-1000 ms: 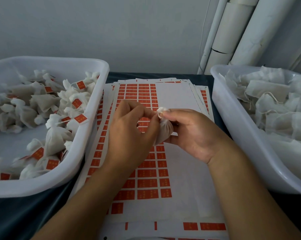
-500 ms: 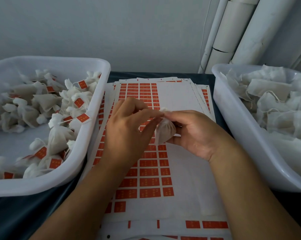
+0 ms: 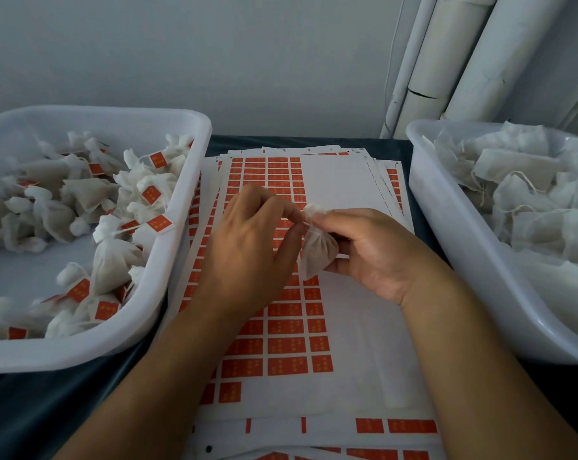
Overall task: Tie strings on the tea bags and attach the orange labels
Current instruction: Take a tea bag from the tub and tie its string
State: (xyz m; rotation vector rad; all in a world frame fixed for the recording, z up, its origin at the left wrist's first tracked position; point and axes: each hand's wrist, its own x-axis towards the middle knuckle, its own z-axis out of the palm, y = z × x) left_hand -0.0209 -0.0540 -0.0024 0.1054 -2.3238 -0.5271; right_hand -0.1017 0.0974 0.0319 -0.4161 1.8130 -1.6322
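A small white tea bag (image 3: 317,252) hangs between my hands above the sheets of orange labels (image 3: 282,330). My right hand (image 3: 374,254) holds the bag, its fingertips pinching the gathered neck. My left hand (image 3: 247,247) pinches the thin string at that neck with thumb and forefinger. The string itself is barely visible where the fingertips meet.
A white tub (image 3: 178,240) on the left holds several tied bags with orange labels. Another white tub (image 3: 453,234) on the right holds several untied bags with loose strings. White pipes (image 3: 447,61) stand at the back right. The dark table (image 3: 22,410) shows at the front left.
Both hands stay at the bag's neck. My left fingers have shifted slightly at the string; the bag hangs a little lower under my right fingertips.
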